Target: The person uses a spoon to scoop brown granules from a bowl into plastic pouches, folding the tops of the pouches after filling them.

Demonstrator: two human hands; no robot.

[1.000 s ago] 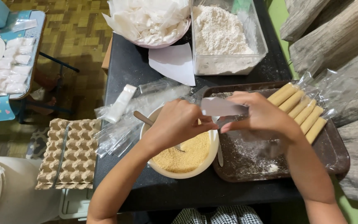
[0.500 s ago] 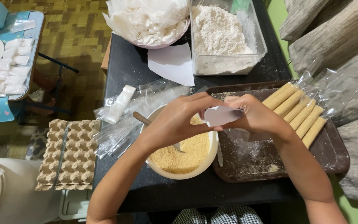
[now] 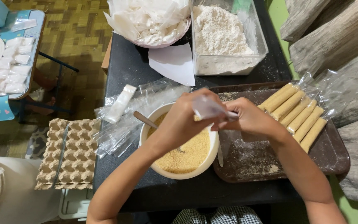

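Dark table [image 3: 137, 70], both hands pinching small plastic bag [image 3: 208, 108]

— What are the two hands doing at the middle of the frame?
— The left hand [image 3: 183, 122] and the right hand [image 3: 251, 118] meet over a white bowl [image 3: 212, 159] of yellow crumbs, pinching a small white wrapper [image 3: 208, 108] between their fingers [image 3: 199, 97].

— What lies to the right of them?
— A brown tray [image 3: 332, 159] dusted with flour, with breaded rolls [image 3: 297, 114] lined up at its upper right.

— And higher up on the black counter [image 3: 131, 66]?
— A clear tub of flour [image 3: 224, 37] at the top centre, and a pink bowl of white wrappers [image 3: 150, 20] to its left.

— At the lower left?
— An egg carton [image 3: 69, 155] beside the counter.
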